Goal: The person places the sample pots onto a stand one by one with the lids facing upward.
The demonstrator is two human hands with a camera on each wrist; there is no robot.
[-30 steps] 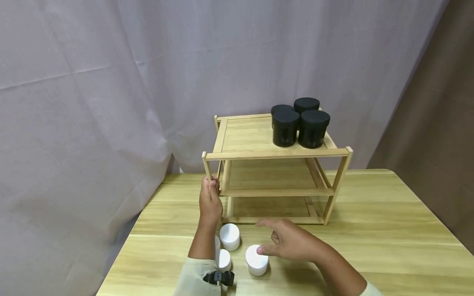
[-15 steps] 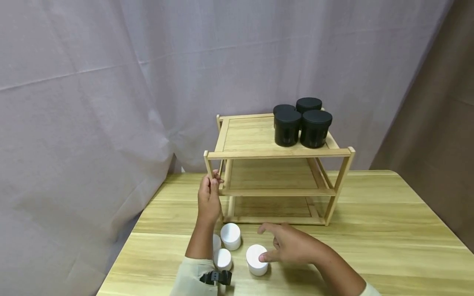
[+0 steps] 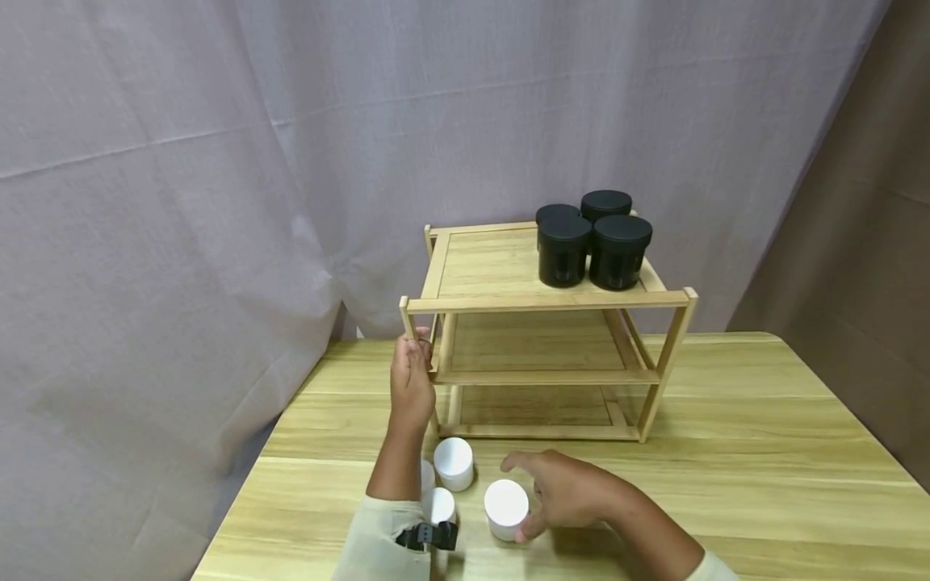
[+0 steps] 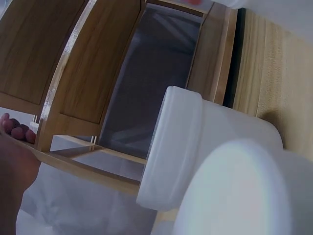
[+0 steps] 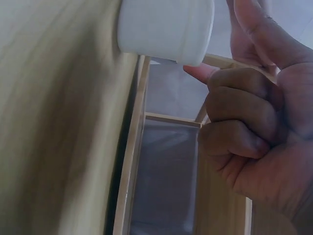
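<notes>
Left hand grips the wooden rack at its left front post. Right hand has thumb and index spread about a white jar in front of the rack, other fingers curled; thumb contact unclear. Rack's on a wood-grain table, grey curtain behind it.

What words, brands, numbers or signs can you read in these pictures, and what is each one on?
None can be read.
Black jars: no lettering visible.
White jars: no lettering visible.
Wooden rack: no lettering visible.
Dark strap on the left sleeve: tiny pale marks, too small to tell whether they are writing.
</notes>
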